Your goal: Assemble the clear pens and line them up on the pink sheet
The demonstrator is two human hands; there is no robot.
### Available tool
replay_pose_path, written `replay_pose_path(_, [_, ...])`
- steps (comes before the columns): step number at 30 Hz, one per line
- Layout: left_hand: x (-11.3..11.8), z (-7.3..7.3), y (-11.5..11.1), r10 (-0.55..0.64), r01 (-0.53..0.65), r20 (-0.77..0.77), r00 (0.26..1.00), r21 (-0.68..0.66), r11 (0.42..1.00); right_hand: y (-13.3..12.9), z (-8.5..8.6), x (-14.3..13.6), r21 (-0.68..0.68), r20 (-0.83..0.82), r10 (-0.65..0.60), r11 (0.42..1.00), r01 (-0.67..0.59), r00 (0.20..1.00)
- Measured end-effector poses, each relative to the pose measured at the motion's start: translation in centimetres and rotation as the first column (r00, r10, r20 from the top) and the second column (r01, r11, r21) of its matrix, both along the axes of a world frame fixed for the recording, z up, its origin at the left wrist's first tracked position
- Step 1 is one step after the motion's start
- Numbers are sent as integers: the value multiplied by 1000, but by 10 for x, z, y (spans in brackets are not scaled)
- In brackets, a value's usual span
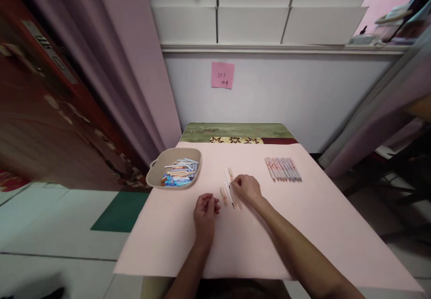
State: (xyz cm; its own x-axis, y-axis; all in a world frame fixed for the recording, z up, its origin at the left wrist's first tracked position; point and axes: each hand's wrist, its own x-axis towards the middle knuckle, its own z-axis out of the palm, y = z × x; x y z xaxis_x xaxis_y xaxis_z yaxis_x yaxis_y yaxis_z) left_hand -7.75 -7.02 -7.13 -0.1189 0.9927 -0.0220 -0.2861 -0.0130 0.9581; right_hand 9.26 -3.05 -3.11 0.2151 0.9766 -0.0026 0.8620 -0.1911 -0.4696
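My right hand (248, 187) is closed in a pinch at the middle of the table, its fingertips on a thin white pen refill (226, 176). A second white refill with a dark tip (229, 196) lies just below, slanting toward me. Beside it on the left is a short, pale peach pen part (222, 193). Another peach pen part (230, 173) sits at the fingertips, partly covered by them. To the left of these pieces my left hand (204, 213) hovers with loosely curled fingers slightly apart, nothing visible in it.
A beige basket (155, 173) at the table's left edge holds many loose pen parts (182, 172), white, blue and tan. On the right, several pens (283, 169) lie side by side in a row. The pink-covered table (303, 227) backs onto a wall with a pink note (222, 75).
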Motion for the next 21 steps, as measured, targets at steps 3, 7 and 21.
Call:
replay_pose_path(3, [-1,0,1,-10,10,-2,1000,8,1000,21,1,-14,-64,64,-12,998,16,998])
replay_pose_path(7, [-2,-1,0,-27,27,-45,999,14,1000,37,1,-23,-130,132,-41,990,58,990])
replay_pose_path(21, [15,32,16,-195,122,-852,485,-155,980,51,8,-31,-28,-98,-125,992,122,987])
